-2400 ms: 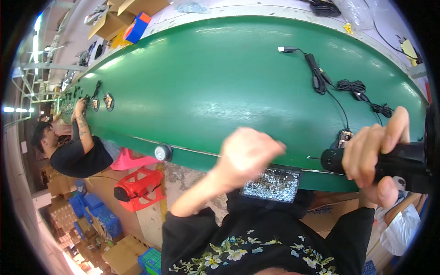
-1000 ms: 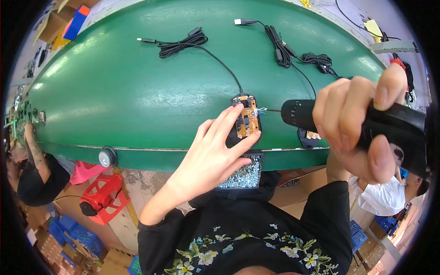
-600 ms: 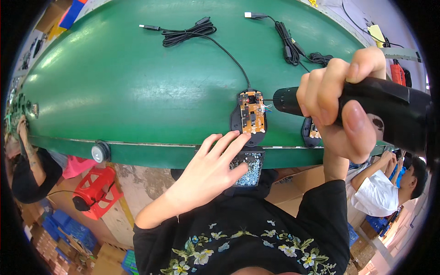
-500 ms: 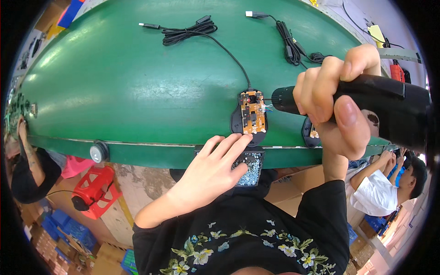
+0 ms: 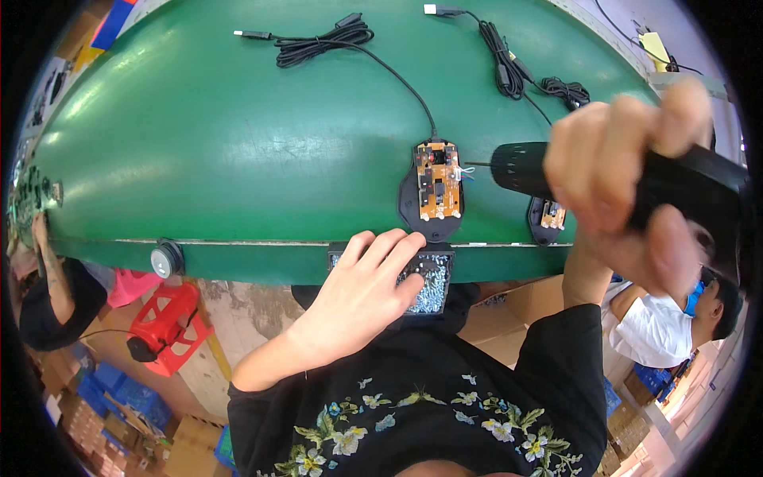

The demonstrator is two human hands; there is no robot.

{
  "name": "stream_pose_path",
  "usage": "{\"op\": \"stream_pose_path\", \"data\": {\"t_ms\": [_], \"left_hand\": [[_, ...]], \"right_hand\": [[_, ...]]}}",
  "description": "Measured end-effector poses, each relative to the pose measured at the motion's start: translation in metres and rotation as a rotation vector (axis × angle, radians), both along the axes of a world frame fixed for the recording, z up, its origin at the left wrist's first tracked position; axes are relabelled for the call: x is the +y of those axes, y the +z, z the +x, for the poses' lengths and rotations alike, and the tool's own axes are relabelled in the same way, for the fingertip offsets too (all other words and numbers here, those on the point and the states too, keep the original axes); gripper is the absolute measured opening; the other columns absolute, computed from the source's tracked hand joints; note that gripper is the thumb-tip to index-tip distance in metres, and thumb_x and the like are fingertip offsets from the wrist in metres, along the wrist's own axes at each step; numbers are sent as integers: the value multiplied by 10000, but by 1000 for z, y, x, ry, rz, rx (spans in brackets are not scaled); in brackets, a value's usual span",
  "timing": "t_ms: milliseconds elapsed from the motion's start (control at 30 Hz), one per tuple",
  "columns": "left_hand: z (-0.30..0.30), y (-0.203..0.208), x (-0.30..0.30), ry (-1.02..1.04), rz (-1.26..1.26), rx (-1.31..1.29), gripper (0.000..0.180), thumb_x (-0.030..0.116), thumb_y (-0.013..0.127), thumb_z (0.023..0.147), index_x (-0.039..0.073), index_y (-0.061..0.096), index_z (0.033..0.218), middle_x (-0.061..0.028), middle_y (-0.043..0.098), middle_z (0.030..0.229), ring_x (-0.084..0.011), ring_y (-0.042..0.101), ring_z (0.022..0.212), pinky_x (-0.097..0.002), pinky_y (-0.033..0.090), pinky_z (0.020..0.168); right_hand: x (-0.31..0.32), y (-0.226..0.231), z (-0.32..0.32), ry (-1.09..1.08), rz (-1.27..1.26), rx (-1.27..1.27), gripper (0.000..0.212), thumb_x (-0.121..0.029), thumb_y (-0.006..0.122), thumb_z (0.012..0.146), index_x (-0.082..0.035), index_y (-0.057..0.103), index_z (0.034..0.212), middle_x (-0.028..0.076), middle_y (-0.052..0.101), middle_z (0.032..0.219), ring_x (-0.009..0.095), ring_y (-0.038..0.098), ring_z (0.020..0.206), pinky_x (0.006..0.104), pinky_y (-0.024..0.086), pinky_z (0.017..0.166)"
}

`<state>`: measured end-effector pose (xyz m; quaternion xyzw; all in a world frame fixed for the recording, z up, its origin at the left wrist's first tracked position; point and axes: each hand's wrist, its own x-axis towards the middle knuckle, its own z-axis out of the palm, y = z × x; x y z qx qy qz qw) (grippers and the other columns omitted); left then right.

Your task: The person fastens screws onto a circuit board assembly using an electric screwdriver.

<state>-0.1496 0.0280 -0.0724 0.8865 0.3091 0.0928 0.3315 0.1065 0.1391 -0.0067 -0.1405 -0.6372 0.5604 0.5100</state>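
Observation:
An opened computer mouse (image 5: 410,208) lies on the green table with its orange circuit board (image 5: 451,195) bare. Its black cable (image 5: 409,89) leads away to a tied bundle. My right hand (image 5: 628,175), blurred, is wrapped round a black electric screwdriver (image 5: 520,168). The thin bit points left, a little clear of the board's right side. Fingers apart, my left hand (image 5: 369,274) rests at the near end of the mouse, over a small black tray (image 5: 447,298) of tiny screws. Its fingertips lie by the mouse shell; whether they touch it I cannot tell.
A second opened mouse (image 5: 547,219) sits to the right, partly behind my right arm, its cable bundle (image 5: 501,67) farther back. A round grey-and-black object (image 5: 167,258) is at the table's near edge. A red stool (image 5: 164,330) stands on the floor. Other people sit at both sides.
My right hand has drawn the screwdriver to the right, away from the circuit board. My left hand has slid slightly back from the board's near end. The view has shifted a little.

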Motion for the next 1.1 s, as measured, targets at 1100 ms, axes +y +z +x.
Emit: {"op": "stream_pose_path", "data": {"t_ms": [1100], "left_hand": [[0,-4,10,199,0,-433,243,67,858,684,52,712,879,-42,724,870,-237,707,867,-367,504,750]], "right_hand": [[-41,23,41,572,-246,229,307,-144,870,802,-32,635,965,65,675,688,157,660,546,282,574,517]]}}
